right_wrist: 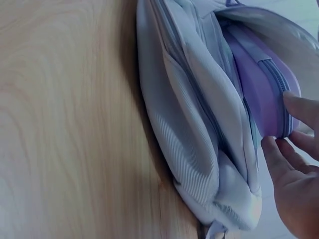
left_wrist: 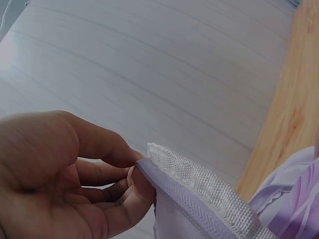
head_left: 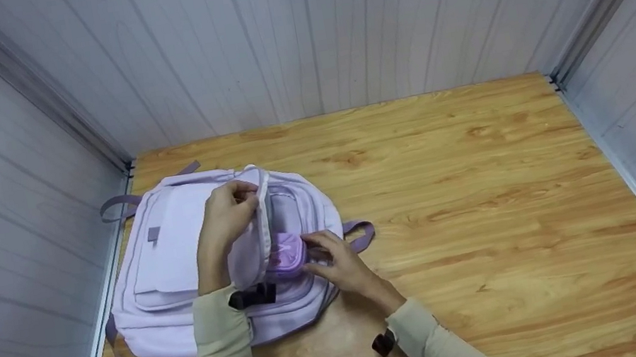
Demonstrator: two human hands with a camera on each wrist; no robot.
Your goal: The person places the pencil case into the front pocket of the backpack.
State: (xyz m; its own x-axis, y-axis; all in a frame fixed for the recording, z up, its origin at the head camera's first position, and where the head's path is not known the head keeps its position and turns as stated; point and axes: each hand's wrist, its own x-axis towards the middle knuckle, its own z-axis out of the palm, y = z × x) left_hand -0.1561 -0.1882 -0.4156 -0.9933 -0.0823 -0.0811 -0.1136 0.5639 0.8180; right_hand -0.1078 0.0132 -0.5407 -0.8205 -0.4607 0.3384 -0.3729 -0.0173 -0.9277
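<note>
A pale lilac backpack lies flat on the wooden table, its main compartment unzipped. My left hand pinches the white-edged rim of the front flap and holds it lifted. A purple zipped pouch sits half inside the opening. My right hand holds the pouch's outer end with fingertips on its zipper edge. The rest of the pouch is hidden inside the bag.
Grey panelled walls close in the table on the left, back and right. The bag lies against the left wall, with purple straps trailing out. Bare wood stretches to the right and front.
</note>
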